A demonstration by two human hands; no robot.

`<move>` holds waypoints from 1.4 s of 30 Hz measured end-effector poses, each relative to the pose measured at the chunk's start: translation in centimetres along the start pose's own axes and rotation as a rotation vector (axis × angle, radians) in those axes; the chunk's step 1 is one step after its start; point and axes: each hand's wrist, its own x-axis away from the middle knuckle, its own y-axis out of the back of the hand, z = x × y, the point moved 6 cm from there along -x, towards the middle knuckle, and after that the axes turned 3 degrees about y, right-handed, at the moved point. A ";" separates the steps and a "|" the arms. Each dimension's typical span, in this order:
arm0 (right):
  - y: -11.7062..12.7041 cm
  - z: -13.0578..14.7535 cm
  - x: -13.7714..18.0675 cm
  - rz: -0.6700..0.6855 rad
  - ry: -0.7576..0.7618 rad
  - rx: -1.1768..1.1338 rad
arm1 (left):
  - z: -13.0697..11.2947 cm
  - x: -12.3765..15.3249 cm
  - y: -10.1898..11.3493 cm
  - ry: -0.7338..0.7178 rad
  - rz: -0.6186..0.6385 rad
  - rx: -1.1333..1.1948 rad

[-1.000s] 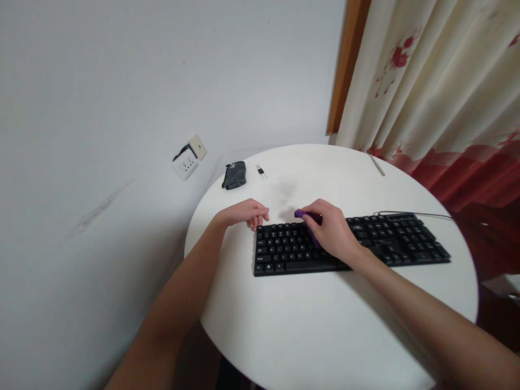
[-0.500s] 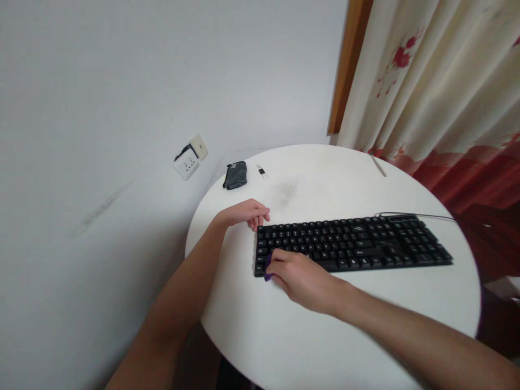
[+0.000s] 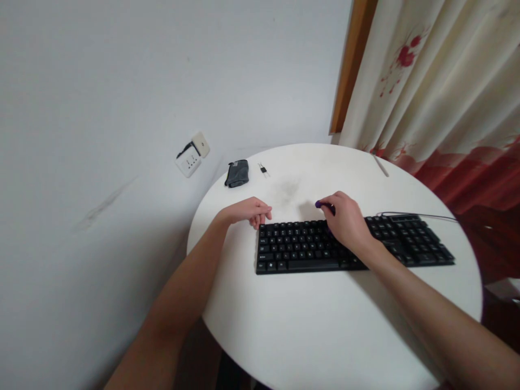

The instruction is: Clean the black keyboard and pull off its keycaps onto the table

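A round white table [image 3: 325, 325] stands against a plain pale wall [image 3: 162, 65], where a white socket plate [image 3: 193, 155] hangs askew at ten o'clock. At two o'clock, a wooden window frame [image 3: 352, 65] borders cream curtains [image 3: 439, 81] with red flowers and a deep red hem. Light is soft and even.

black full-size keyboard [image 3: 309, 250] lies flat on a round white table, long axis running left to right, front edge toward the viewer. keys carry small white legends; number pad at the right end. thin cable [image 3: 418, 214] leaves the rear right corner and runs off to the right. middle of the top rows is covered. small purple object [image 3: 320, 205], only its tip visible, sits just above the rear edge of the keyboard, near the middle; its shape cannot be made out.
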 end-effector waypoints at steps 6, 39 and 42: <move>-5.1 5.9 3.4 0.314 0.198 -0.026 | 0.3 -0.2 0.1 -0.004 0.000 -0.002; -5.0 12.3 6.1 0.516 0.559 -0.408 | 0.0 -0.1 -0.1 -0.019 -0.001 0.002; -2.8 9.6 3.8 0.266 0.372 -0.380 | 0.1 -0.2 -0.1 -0.017 -0.004 0.003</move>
